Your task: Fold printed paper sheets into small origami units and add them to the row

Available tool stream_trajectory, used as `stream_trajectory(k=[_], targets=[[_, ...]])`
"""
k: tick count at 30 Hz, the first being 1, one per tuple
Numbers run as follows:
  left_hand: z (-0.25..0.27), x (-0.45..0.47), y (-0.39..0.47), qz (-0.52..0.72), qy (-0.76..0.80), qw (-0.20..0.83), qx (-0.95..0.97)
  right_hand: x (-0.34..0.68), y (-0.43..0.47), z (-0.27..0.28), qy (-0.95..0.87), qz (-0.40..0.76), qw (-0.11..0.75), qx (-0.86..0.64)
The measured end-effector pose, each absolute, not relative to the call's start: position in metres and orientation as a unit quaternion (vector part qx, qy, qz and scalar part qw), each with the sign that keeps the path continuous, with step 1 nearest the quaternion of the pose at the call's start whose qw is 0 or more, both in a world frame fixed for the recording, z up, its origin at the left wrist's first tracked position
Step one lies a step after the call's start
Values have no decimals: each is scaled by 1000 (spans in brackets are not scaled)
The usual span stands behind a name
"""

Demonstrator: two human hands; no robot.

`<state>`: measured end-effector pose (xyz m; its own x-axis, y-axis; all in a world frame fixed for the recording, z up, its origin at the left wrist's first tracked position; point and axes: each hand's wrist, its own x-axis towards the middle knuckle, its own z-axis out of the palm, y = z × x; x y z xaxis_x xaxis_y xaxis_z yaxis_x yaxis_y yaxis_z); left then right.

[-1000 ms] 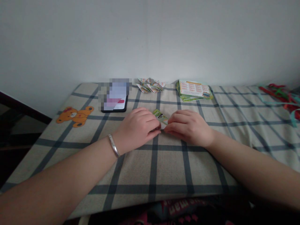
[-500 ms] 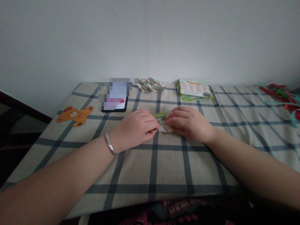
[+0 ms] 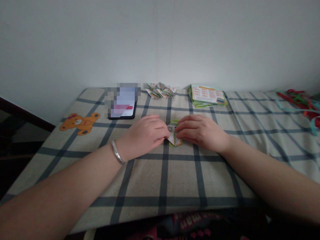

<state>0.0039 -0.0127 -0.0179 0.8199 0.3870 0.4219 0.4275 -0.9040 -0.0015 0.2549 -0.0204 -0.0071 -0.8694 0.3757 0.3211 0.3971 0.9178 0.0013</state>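
Checked cloth lies under both hands, which pinch a printed paper, hiding its side edges.

The bare left forearm wears 1 narrow silver wrist bangle.

**Inspector:** Which condition of the paper differs from one second ago?

**Technician:** More of its surface is exposed. Previously, mainly a slanted green area showed between the fingers. Now a printed white flap is visible, and a green-and-orange-edged end projects lower, toward the person. The green area at the far side is reduced to a narrow strip.

**Inspector:** State the displacement of the left-hand grip.

**Technician:** Slightly to the left; the bracelet has moved with the wrist.

**Inspector:** And the right-hand grip?

**Technician:** Its fingertips have moved slightly farther from the person. Fingertip clearance between both grips has increased.
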Motion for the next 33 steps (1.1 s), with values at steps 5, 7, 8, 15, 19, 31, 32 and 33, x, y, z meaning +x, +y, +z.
stream_trajectory(k=[5,7,8,15,19,31,32,33], targets=[[-15,3,-13,-207,-252,46,-944,252,-23,-9,-969,-39,157,-189],[-14,4,-14,-205,-241,51,-947,250,-24,-9,-968,-30,160,-192],[-14,4,-15,-206,-230,54,-950,249,-24,-9,-967,-24,162,-196],[-10,11,-25,-186,-207,32,-960,246,-29,-8,-958,-14,144,-247],[-5,13,-28,-156,-220,5,-963,246,-30,-7,-958,-3,139,-250],[-9,9,-28,-160,-235,-17,-959,260,-18,-5,-954,-21,130,-270],[-8,9,-28,-163,-233,-15,-959,261,-18,-4,-953,-23,130,-273],[-8,9,-28,-166,-231,-12,-959,261,-19,-3,-952,-26,128,-276]])
